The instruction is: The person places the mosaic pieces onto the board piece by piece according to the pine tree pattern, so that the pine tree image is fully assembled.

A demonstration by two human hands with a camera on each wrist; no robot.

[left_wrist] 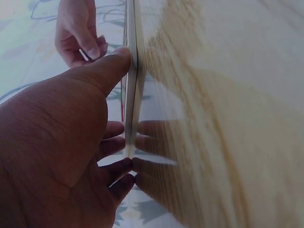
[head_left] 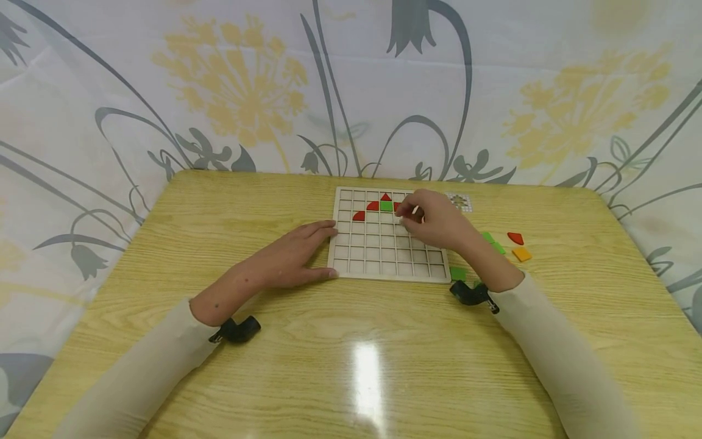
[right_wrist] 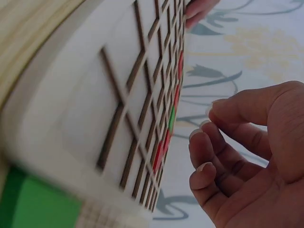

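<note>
A pale wooden grid board (head_left: 388, 280) lies on the table. My left hand (head_left: 296, 256) rests at its left edge, fingers extended, with thumb and fingertips touching the frame. Over the board's upper right part is my right hand (head_left: 436, 222), its fingers loosely bent and thumb close to the index fingertip; nothing shows between them in the right wrist view. Set in the grid are a red triangle (head_left: 386, 197), a green square (head_left: 386, 206) below it, and two red rounded pieces (head_left: 359, 216) to the left. Another red piece (head_left: 397, 207) is partly hidden by the right fingers.
Right of the board lie loose tiles: a red rounded piece (head_left: 515, 238), an orange square (head_left: 522, 253) and several green ones (head_left: 457, 274). A small patterned card (head_left: 460, 202) sits behind the right hand. Floral cloth (head_left: 362, 91) hangs along the table's back edge.
</note>
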